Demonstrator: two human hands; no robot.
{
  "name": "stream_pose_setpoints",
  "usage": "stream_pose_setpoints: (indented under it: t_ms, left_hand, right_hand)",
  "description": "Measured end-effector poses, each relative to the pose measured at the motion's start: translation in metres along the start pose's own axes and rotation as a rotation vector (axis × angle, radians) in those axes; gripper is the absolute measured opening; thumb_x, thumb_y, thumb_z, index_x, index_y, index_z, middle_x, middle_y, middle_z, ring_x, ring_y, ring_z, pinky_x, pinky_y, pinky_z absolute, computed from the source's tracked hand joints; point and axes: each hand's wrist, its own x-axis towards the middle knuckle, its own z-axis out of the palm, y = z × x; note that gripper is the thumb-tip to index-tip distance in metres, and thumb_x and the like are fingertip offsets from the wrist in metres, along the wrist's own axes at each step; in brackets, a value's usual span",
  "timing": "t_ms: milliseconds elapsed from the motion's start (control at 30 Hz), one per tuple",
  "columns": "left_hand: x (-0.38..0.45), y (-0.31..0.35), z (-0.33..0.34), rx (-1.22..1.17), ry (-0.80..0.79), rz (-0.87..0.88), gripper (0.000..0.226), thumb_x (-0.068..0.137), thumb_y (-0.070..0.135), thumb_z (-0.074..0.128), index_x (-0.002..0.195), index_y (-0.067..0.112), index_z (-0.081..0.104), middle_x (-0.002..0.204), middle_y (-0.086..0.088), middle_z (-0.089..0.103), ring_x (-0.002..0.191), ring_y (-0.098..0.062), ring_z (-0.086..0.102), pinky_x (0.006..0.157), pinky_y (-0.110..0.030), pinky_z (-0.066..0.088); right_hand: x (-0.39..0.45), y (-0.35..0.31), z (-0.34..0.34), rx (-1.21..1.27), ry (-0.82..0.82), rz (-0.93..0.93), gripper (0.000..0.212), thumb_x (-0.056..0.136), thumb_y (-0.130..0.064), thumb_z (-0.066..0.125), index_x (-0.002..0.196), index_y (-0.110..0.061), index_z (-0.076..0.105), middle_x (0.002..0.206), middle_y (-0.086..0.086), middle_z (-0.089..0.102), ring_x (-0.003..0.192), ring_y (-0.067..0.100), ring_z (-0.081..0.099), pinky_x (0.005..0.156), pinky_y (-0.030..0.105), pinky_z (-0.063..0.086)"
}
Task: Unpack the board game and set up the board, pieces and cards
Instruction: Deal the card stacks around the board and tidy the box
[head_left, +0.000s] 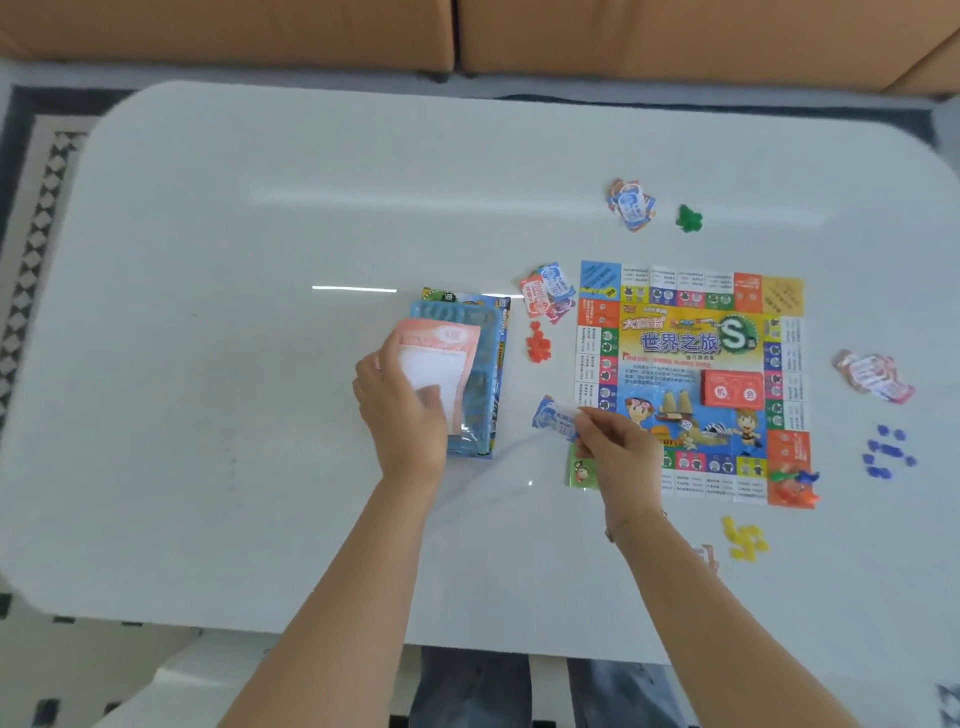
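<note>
The colourful game board (691, 384) lies flat on the right half of the white table (260, 312), with a red card deck (731, 388) on it. My left hand (400, 410) holds a pink and white paper sheet (439, 364) over the blue game box (485, 374). My right hand (613, 447) pinches a blue paper note (553, 418) at the board's left edge. Piles of paper notes (548, 293) (631, 202) (875, 376) and clusters of red (537, 343), green (689, 218), blue (889, 451) and yellow pieces (745, 538) ring the board.
Small player figures (795, 486) sit on the board's near right corner. An orange sofa (467, 31) runs along the far side of the table. A patterned rug (36, 218) shows at the left. More notes (706, 556) peek out by my right forearm.
</note>
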Motion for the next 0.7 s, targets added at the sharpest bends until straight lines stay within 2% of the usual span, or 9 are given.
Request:
stream_pose_setpoints:
  t_ms: [67,100,200,300,367,433,533,633,700]
  left_hand:
    - [-0.005,0.008,-0.009,-0.124,-0.041,0.051,0.067,0.082,-0.005,0.058,0.141,0.017,0.037,0.124,-0.003,0.045,0.113,-0.014,0.043,0.085,-0.014,0.03]
    - [-0.007,0.014,-0.014,-0.181,-0.076,0.046,0.065,0.084,-0.005,0.057,0.141,0.02,0.038,0.125,0.003,0.047,0.11,-0.01,0.045,0.083,-0.012,0.03]
    - [-0.019,0.041,-0.015,-0.332,-0.235,-0.012,0.059,0.085,-0.003,0.056,0.134,0.026,0.044,0.117,0.015,0.053,0.096,-0.004,0.052,0.076,-0.013,0.04]
    - [-0.043,0.068,0.001,-0.452,-0.395,-0.012,0.057,0.081,-0.006,0.056,0.127,0.026,0.047,0.119,0.024,0.052,0.093,0.018,0.051,0.089,-0.014,0.04]
    - [-0.061,0.083,0.016,-0.447,-0.458,-0.003,0.06,0.079,-0.01,0.054,0.127,0.026,0.048,0.122,0.028,0.05,0.101,0.023,0.045,0.093,-0.013,0.038]
    - [-0.08,0.098,0.033,-0.439,-0.503,-0.008,0.061,0.079,-0.01,0.054,0.126,0.028,0.05,0.124,0.021,0.053,0.099,0.018,0.05,0.093,-0.02,0.042]
    - [-0.112,0.124,0.063,-0.438,-0.588,-0.034,0.054,0.077,-0.007,0.056,0.114,0.033,0.056,0.118,0.013,0.06,0.1,-0.009,0.059,0.092,-0.035,0.049]
    - [-0.141,0.146,0.089,-0.448,-0.657,-0.073,0.045,0.08,-0.007,0.057,0.108,0.028,0.061,0.11,0.013,0.062,0.095,-0.009,0.059,0.086,-0.034,0.05]
    - [-0.159,0.16,0.104,-0.45,-0.692,-0.102,0.041,0.082,-0.006,0.057,0.107,0.025,0.061,0.109,0.013,0.061,0.089,-0.005,0.059,0.08,-0.031,0.052]
  right_hand:
    - [0.002,0.003,-0.015,-0.003,0.038,0.022,0.011,0.088,-0.012,0.065,0.098,-0.011,0.07,0.08,0.003,0.068,0.063,0.009,0.058,0.06,0.013,0.049]
    - [0.002,0.005,-0.022,0.009,0.052,0.036,0.012,0.088,-0.012,0.066,0.098,-0.011,0.071,0.082,0.003,0.069,0.066,0.01,0.059,0.061,0.014,0.049]
    - [0.0,0.007,-0.046,0.03,0.094,0.06,0.013,0.087,-0.012,0.067,0.099,-0.013,0.072,0.083,0.001,0.07,0.071,0.011,0.06,0.066,0.015,0.049]
    - [0.002,0.009,-0.075,0.032,0.131,0.05,0.013,0.087,-0.013,0.066,0.099,-0.015,0.072,0.083,0.0,0.069,0.071,0.01,0.059,0.064,0.009,0.046]
    - [0.004,0.011,-0.099,0.03,0.168,0.054,0.013,0.087,-0.012,0.066,0.099,-0.012,0.072,0.084,0.0,0.07,0.075,0.012,0.061,0.07,0.015,0.048]
    - [0.006,0.016,-0.13,0.027,0.198,0.071,0.012,0.087,-0.012,0.066,0.098,-0.012,0.071,0.086,0.0,0.07,0.077,0.014,0.063,0.073,0.023,0.051]
    - [0.01,0.028,-0.189,-0.045,0.236,0.079,0.01,0.088,-0.012,0.065,0.096,-0.017,0.07,0.084,0.002,0.07,0.074,0.019,0.063,0.066,0.026,0.052]
    - [0.017,0.047,-0.249,-0.208,0.208,0.061,0.01,0.089,-0.01,0.063,0.093,-0.013,0.071,0.086,0.008,0.07,0.075,0.021,0.061,0.07,0.029,0.052]
    - [0.023,0.063,-0.285,-0.318,0.191,0.061,0.01,0.089,-0.009,0.061,0.091,-0.014,0.07,0.087,0.006,0.069,0.077,0.019,0.061,0.067,0.023,0.047]
